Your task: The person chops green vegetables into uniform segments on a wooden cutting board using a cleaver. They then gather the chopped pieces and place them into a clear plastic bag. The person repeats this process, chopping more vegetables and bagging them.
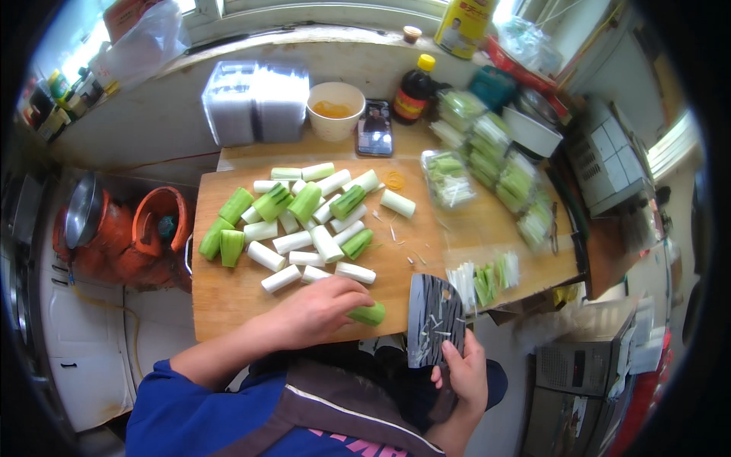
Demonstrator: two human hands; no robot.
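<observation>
My left hand [326, 305] has its fingers and thumb around one end of a peeled green cucumber piece [368, 314] near the front edge of the wooden cutting board [220, 308]. In my right hand [469, 368] is the handle of a cleaver [437, 320], its blade upright just right of the board's front edge, with thin shreds stuck to it. On the board lie several white cylinder-shaped vegetable pieces [326, 244], probably scallion or leek, mixed with green cucumber pieces [306, 201]. Shredded white and green strips [484, 283] lie in rows to the right.
Filled clear packs [485, 163] of strips stand at the right. Along the back are stacked clear plastic boxes [254, 103], a paper bowl [336, 111] of rubber bands, a phone [375, 128] and a sauce bottle [412, 91]. An orange gas cylinder [160, 223] stands left.
</observation>
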